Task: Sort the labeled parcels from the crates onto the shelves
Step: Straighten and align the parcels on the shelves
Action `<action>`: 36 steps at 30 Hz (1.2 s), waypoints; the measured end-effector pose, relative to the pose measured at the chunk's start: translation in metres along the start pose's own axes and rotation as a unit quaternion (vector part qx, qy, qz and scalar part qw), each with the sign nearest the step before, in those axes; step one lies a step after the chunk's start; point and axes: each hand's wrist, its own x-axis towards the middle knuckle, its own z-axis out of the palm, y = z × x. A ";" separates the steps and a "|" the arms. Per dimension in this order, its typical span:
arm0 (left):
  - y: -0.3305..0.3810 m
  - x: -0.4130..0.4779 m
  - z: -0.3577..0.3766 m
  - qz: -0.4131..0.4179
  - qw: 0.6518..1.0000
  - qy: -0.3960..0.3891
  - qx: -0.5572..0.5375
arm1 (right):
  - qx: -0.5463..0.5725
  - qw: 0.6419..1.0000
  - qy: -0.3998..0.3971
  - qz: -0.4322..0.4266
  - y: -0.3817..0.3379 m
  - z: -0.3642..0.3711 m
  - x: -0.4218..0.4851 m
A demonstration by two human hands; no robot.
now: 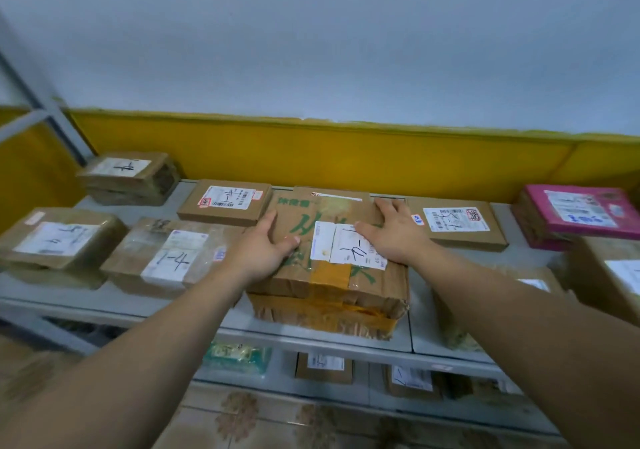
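- The taped cardboard parcel, with green print and a handwritten white label, sits on the top shelf near its front edge.
- The left hand lies against the parcel's left top edge, fingers nearly straight, thumb on top.
- The right hand presses flat on its right top, fingers extended.
- Flat labelled boxes and a pink parcel lie around it.

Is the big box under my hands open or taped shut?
Shut: the cardboard box has yellowish tape running across its closed top and down its front.
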 end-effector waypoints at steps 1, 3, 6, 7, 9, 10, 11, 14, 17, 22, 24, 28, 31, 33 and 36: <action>0.000 0.000 0.000 -0.002 1.000 0.000 0.003 | -0.004 1.000 0.003 0.001 0.000 0.000 0.000; -0.002 0.000 0.000 -0.005 1.000 0.001 0.008 | -0.015 1.000 0.009 0.003 -0.003 0.002 0.000; -0.002 -0.004 0.002 -0.009 1.000 -0.001 0.028 | -0.020 1.000 0.018 0.005 -0.004 0.002 0.001; 0.000 -0.005 0.003 -0.008 0.999 -0.005 0.035 | -0.018 1.000 0.018 0.005 -0.003 0.002 0.001; 0.003 -0.004 0.001 0.003 0.998 -0.010 0.059 | -0.018 1.000 0.018 0.007 -0.003 0.002 -0.001; 0.006 -0.003 -0.001 0.015 0.996 -0.008 0.084 | -0.022 1.000 0.017 0.009 -0.003 0.001 -0.001; 0.009 0.000 -0.004 0.030 0.993 -0.002 0.117 | -0.028 0.999 0.016 0.010 -0.003 0.000 -0.001; 0.020 0.014 -0.009 0.066 0.979 0.001 0.194 | -0.064 0.998 0.017 0.014 -0.008 -0.007 0.005; 0.034 0.034 -0.007 0.087 0.964 -0.028 0.250 | -0.073 0.997 0.014 0.009 -0.012 -0.016 0.024; 0.050 0.059 0.007 0.089 0.959 -0.035 0.267 | 0.053 0.998 -0.002 0.024 -0.005 -0.030 0.078; 0.046 0.060 0.013 0.087 0.960 -0.022 0.266 | 0.042 0.999 -0.016 0.018 0.000 -0.032 0.104; 0.041 0.061 0.015 0.085 0.961 -0.009 0.264 | -0.034 0.997 -0.075 -0.010 0.001 -0.022 0.146; 0.041 0.062 0.015 0.080 0.962 -0.004 0.260 | -0.111 0.986 -0.114 -0.043 0.003 -0.008 0.167; 0.040 0.061 0.015 0.081 0.963 -0.003 0.258 | -0.153 0.977 -0.132 -0.069 0.004 0.001 0.177; 0.039 0.062 0.015 0.080 0.962 -0.007 0.260 | -0.181 0.967 -0.147 -0.101 0.001 0.007 0.185</action>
